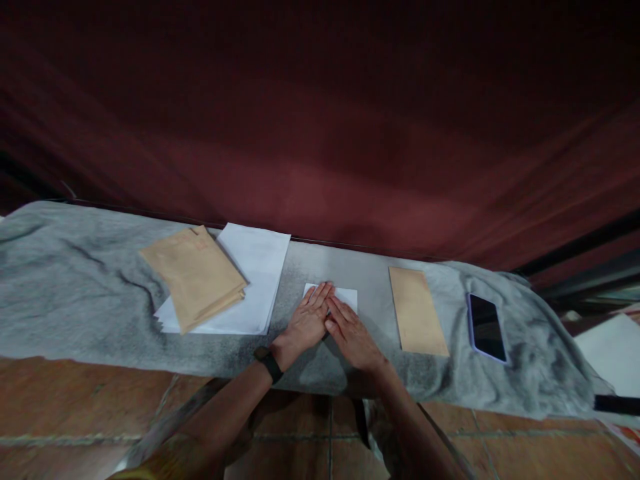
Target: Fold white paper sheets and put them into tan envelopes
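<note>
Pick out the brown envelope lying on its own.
The envelope between the right hand and the phone: it lies flat on the grey cloth, while the others are piled partly over white sheets.

- Looks most like a home or a similar informal indoor spot, though hard to tell for certain
- Floored with reddish-brown tiles [75, 393] and pale grout lines, as in a house
- Backed by a broad, dark red surface [320, 147], hard to tell whether cloth or wall
- Furnished with a long, narrow stand draped in rumpled grey cloth [75, 287], homely and makeshift
- Used like a desk, with white sheets [260, 273], brown envelopes [200, 273] and a phone [487, 327] lying loose on top
</note>
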Demonstrator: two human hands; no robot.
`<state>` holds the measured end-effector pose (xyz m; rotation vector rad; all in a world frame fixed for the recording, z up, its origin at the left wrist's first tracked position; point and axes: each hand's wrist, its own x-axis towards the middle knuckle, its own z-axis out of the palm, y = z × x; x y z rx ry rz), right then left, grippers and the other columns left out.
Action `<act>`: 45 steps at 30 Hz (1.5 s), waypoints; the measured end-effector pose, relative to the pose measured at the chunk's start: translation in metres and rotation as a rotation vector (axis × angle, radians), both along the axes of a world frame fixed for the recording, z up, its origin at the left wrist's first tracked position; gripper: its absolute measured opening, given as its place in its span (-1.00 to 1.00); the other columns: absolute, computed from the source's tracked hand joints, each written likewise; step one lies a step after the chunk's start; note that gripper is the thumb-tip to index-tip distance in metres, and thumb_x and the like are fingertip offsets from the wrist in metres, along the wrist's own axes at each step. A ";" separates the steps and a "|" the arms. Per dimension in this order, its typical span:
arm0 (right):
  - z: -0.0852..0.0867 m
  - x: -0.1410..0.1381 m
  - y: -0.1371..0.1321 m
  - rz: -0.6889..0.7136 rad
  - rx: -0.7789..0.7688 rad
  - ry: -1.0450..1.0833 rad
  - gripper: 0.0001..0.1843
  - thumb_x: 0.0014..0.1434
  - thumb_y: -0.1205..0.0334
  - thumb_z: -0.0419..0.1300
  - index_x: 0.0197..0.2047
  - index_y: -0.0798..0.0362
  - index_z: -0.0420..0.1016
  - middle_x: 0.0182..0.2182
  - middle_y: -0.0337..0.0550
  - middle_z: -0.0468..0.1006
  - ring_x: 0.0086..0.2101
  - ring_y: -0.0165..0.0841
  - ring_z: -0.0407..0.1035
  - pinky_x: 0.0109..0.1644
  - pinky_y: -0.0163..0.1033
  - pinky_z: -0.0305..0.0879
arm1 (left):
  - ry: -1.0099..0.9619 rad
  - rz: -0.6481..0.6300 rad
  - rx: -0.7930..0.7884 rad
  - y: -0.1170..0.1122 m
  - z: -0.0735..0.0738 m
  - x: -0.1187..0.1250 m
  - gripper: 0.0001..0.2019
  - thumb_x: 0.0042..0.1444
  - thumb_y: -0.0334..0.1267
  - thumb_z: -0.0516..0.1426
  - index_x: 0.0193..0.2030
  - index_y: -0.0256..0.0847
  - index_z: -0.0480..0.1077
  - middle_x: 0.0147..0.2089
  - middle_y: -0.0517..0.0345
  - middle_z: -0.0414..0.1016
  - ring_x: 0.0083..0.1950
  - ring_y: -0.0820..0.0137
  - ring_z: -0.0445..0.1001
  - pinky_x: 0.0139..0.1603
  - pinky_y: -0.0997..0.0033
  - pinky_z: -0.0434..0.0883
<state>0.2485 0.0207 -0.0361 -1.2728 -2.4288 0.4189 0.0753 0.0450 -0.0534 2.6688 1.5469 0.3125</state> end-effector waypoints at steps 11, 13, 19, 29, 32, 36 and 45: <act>-0.017 0.021 0.019 -0.232 0.076 -0.220 -0.40 0.53 0.07 -0.21 0.52 0.09 0.08 0.47 -0.02 0.14 0.45 -0.24 0.01 0.51 0.06 -0.04 | -0.043 0.031 0.041 -0.001 0.002 0.003 -0.39 0.45 0.01 -0.10 0.51 -0.29 0.10 0.53 -0.15 0.15 0.57 0.20 0.04 0.55 0.02 0.02; -0.020 0.023 0.021 -0.244 0.096 -0.232 -0.39 0.53 0.06 -0.22 0.52 0.09 0.07 0.47 -0.01 0.14 0.44 -0.24 0.02 0.51 0.06 -0.04 | -0.039 0.028 0.041 -0.003 0.003 0.001 -0.39 0.46 0.04 -0.11 0.50 -0.29 0.11 0.53 -0.15 0.14 0.57 0.20 0.04 0.56 0.01 0.01; -0.023 0.029 0.022 -0.319 0.137 -0.264 -0.37 0.53 0.03 -0.20 0.53 0.13 0.04 0.47 0.01 0.13 0.43 -0.15 0.03 0.49 0.08 -0.06 | -0.030 0.094 0.037 -0.006 0.003 -0.003 -0.33 0.44 0.09 -0.09 0.49 -0.37 0.11 0.54 -0.22 0.09 0.57 0.15 0.03 0.56 0.02 0.01; -0.017 0.042 0.029 -0.368 0.118 -0.327 -0.45 0.53 0.09 -0.15 0.49 -0.04 0.17 0.47 -0.08 0.14 0.40 -0.10 0.11 0.46 0.10 0.00 | -0.024 0.226 0.038 -0.003 0.002 -0.016 -0.30 0.45 0.09 -0.14 0.50 -0.44 0.10 0.53 -0.25 0.09 0.57 0.11 0.03 0.54 0.00 0.06; -0.016 0.045 0.031 -0.382 0.129 -0.331 -0.47 0.52 0.12 -0.12 0.47 -0.08 0.22 0.47 -0.07 0.16 0.39 -0.12 0.14 0.44 0.07 0.03 | -0.031 0.259 0.043 -0.001 0.002 -0.018 -0.31 0.45 0.07 -0.14 0.51 -0.43 0.08 0.53 -0.24 0.09 0.57 0.12 0.03 0.54 0.00 0.06; -0.016 0.047 0.032 -0.383 0.138 -0.327 -0.48 0.51 0.10 -0.08 0.46 -0.09 0.25 0.46 -0.05 0.18 0.38 -0.13 0.16 0.44 0.04 0.05 | -0.012 0.313 0.020 0.002 0.004 -0.018 -0.32 0.46 0.02 -0.17 0.52 -0.47 0.06 0.54 -0.24 0.08 0.57 0.11 0.03 0.55 -0.01 0.04; -0.021 0.050 0.034 -0.384 0.130 -0.295 -0.47 0.51 0.08 -0.08 0.46 -0.07 0.24 0.46 -0.02 0.18 0.38 -0.11 0.15 0.44 0.08 0.06 | -0.062 0.415 0.046 0.006 0.010 -0.017 -0.36 0.44 -0.10 -0.14 0.49 -0.56 0.09 0.53 -0.33 0.05 0.58 0.03 -0.01 0.56 -0.07 -0.02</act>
